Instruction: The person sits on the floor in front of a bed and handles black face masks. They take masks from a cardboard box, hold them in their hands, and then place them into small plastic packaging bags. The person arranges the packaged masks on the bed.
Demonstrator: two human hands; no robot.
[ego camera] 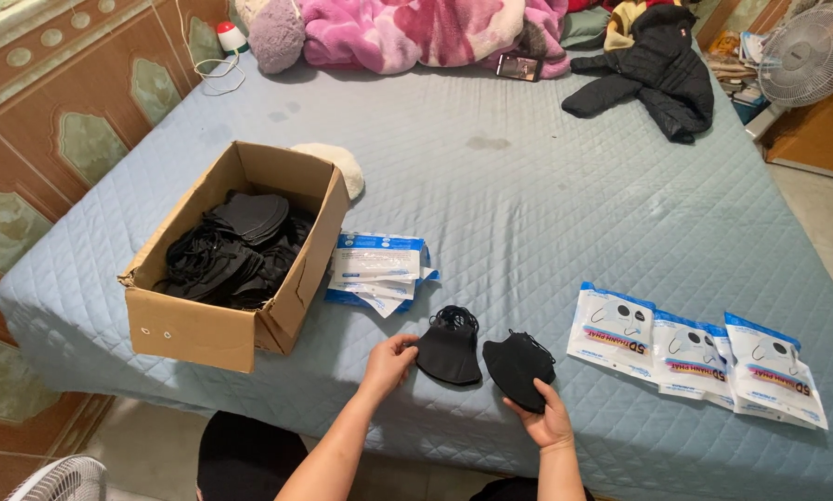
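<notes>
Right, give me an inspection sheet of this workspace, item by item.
Surface: blue quilted bed cover, a few faint stains.
Job's things: two black face masks, left mask and right mask, lying side by side; cardboard box full of black masks; stack of empty pouches beside the box; three sealed mask packs in a row at the right.
Clutter: black jacket, pink blanket, phone, white round pad behind the box.
Hands: left hand pinches the left mask's edge; right hand grips the right mask's lower edge.
Cables: white cord at the bed's far left corner.
Surroundings: two fans, one upper right; tiled wall at left.
</notes>
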